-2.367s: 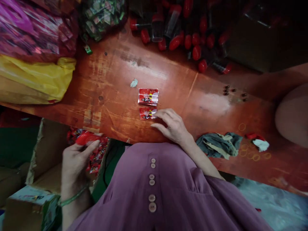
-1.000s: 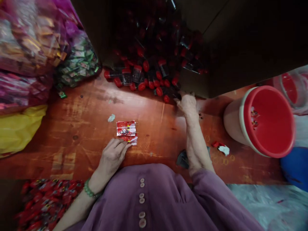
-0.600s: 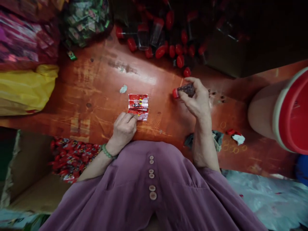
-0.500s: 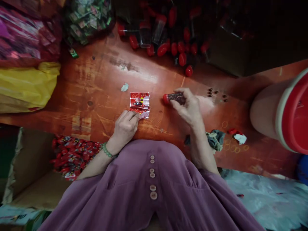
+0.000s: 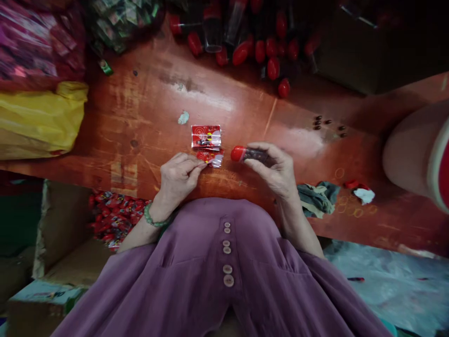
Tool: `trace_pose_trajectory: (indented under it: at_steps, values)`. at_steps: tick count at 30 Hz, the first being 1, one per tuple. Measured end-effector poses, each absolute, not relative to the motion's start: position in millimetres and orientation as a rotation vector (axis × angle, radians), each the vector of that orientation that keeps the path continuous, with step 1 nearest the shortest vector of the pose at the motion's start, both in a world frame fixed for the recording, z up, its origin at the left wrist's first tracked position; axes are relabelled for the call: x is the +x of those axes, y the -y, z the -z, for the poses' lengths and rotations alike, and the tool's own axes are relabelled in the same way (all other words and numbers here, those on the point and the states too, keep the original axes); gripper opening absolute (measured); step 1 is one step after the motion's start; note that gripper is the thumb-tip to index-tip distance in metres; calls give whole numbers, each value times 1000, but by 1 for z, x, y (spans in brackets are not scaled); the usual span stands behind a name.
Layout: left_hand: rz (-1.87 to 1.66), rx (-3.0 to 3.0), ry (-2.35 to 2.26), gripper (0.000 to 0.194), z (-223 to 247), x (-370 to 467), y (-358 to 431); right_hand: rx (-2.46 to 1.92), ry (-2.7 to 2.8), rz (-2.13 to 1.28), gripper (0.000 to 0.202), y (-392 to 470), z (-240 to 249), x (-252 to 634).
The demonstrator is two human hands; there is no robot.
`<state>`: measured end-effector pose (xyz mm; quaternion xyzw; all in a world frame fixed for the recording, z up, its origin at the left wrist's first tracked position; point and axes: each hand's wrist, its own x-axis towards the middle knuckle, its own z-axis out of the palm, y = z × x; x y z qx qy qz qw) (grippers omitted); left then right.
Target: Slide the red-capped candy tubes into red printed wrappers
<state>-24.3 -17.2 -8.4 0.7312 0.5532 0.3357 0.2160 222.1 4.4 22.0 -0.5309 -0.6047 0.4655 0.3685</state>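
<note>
"Worn reddish tabletop (image 5: 147,107), red-capped tubes (image 5: 240,54) heaped toward its far edge. What are the hands doing?"
"Near the front edge, the left hand (image 5: 178,175) pinches a red wrapper (image 5: 212,158)."
"And the right hand (image 5: 277,171)?"
"Thumb and fingers clasp a single tube (image 5: 253,154), held sideways, its cap (image 5: 238,153) toward the wrapper; it looks dark-filled, though dimness makes that uncertain."

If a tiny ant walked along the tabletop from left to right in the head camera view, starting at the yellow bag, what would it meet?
Yellow bag → left hand → red wrapper it pinches → red-capped tube → right hand → crumpled cloth → white scrap → pale tub.
</note>
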Motion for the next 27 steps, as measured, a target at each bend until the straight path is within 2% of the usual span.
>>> trace_pose_trajectory:
  at_steps: [9,14,23,27]
  values:
    - [-1078,1888,-1392,5,-9,-17,19,-1203,1411,-1292,22,10,-31,208]
    - [-1109,1893,-1363,8,-9,-14,20,-1173,1464,-1268,23,15,-41,208]
    - [-1004,1890,-1317,11,-13,-13,18,-1219,2039,-1005,14,15,-51,208]
    - [-935,2032,-1277,15,-10,-13,20,-1252,2325,-1022,12,14,-55,207]
